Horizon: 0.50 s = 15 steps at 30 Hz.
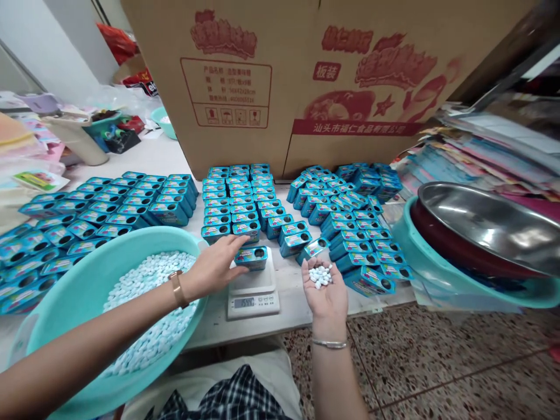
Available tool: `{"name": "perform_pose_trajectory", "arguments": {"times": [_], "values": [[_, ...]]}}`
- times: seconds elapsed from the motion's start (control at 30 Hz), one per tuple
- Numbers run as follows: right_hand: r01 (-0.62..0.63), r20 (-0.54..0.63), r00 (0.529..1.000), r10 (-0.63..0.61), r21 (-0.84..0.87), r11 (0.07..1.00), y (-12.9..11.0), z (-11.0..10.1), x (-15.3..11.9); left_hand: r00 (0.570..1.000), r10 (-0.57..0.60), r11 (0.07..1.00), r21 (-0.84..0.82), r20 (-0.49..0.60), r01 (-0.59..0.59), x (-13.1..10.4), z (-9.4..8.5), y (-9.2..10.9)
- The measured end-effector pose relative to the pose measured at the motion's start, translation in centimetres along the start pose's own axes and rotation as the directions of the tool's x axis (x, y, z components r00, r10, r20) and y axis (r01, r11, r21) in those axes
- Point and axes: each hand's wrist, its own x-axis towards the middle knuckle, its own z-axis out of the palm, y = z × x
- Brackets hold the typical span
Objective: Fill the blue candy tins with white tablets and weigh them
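Observation:
My left hand (221,259) is at the left end of a blue tin (251,258), fingers stretched and thumb apart; whether it touches the tin I cannot tell. The tin stands on a white digital scale (254,300) with a lit display. My right hand (326,294) is palm up and cupped, with a small heap of white and pale blue candies (320,276) in it. Just behind that hand another blue tin (315,249) leans. To the left, a turquoise basin (56,312) holds many loose candies (151,291), partly hidden by my left forearm.
Rows of blue tins (231,201) stand behind the scale, with more tins (109,204) at the left and others (354,233) at the right. A large cardboard box (280,76) blocks the back. At the right, a steel bowl (485,227) rests over a turquoise basin (420,262).

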Motion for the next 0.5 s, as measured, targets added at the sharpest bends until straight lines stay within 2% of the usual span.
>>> {"name": "perform_pose_trajectory", "arguments": {"times": [0.13,0.27,0.4,0.5], "values": [[0.071,-0.003,0.997,-0.071,0.035,0.997,-1.6,-0.4,-0.4,0.994,0.085,0.992,0.083,0.072,-0.091,1.1,0.3,1.6],[0.154,-0.021,0.988,-0.153,0.084,0.985,-3.8,-1.5,-0.5,0.961,0.25,0.965,0.055,0.118,-0.258,2.2,1.1,5.8],[0.217,-0.008,0.976,-0.217,0.107,0.97,-5.6,-2.3,-0.7,0.91,0.394,0.912,0.07,0.128,-0.404,4.2,4.0,10.4],[0.25,0.017,0.967,-0.253,0.108,0.962,-6.7,-2.7,-1.2,0.895,0.44,0.876,0.188,0.069,-0.445,6.7,6.5,11.9]]}}
